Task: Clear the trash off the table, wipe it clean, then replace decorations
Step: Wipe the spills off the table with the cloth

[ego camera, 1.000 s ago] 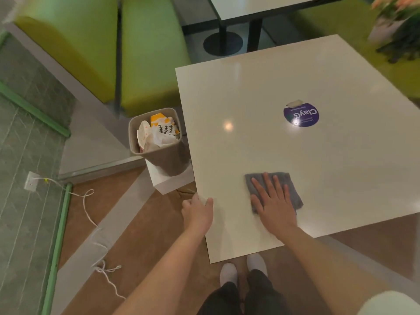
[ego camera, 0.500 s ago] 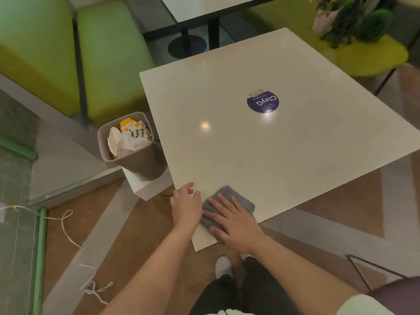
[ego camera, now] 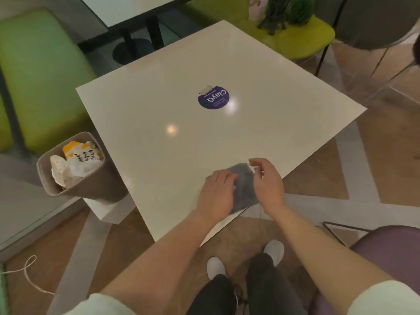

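The table [ego camera: 159, 144] looks bare, so with my left hand [ego camera: 216, 196] flat on the cloth [ego camera: 244, 185] at the near edge and my right hand [ego camera: 268, 180] loosely curled, holding nothing, I should fold it neatly.

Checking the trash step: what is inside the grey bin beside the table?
The bin holds crumpled white wrappers and a yellow-and-white printed carton, piled to the rim. Anything beneath that top layer is covered.
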Demonstrator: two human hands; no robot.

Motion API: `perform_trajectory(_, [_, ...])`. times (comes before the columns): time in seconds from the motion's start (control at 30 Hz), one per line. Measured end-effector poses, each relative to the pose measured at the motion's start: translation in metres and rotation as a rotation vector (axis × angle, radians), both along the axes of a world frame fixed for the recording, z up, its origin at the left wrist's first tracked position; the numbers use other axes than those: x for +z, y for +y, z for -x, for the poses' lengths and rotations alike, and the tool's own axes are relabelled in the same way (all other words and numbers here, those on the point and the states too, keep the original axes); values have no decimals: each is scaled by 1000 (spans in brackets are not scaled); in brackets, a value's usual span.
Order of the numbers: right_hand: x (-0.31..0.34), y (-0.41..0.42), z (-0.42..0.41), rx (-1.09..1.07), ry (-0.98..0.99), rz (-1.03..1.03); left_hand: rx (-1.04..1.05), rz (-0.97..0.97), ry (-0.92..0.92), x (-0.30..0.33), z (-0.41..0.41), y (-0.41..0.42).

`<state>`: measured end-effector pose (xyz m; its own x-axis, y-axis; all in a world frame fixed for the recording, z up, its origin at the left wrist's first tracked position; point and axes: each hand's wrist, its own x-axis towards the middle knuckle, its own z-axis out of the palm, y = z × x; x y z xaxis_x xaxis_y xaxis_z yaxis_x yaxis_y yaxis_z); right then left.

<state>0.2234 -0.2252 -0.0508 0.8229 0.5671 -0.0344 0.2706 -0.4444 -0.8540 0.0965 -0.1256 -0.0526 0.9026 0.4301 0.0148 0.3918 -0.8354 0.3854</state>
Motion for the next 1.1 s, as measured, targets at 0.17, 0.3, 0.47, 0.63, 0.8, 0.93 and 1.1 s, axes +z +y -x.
perform_trajectory(0.17, [-9, -45, -22, -60, 82, 12, 17, -36, 289, -35, -20, -20])
perform_trajectory(0.3, [-16, -83, -41, -129, 124, 76, -143, -154, 241, -46, -47, -31])
perform_trajectory(0.47, [-25, -108, -72, -302, 246, 152, -244, -202, 186, -46, -94, -16])
perform_trajectory(0.63, [-24, -101, -116, -343, 603, 70, 206, -103, 210, -43, -164, -33])
perform_trajectory(0.8, [-17, -96, -160, -280, 673, 88, 243, -69, 213, -41, -218, -67])
perform_trajectory(0.93, [-22, -106, -183, -234, 702, 127, 34, -146, 175, -47, -215, -80])
perform_trajectory(1.1, [-26, -117, -207, -199, 731, 166, -100, -177, 210, -48, -216, -56])
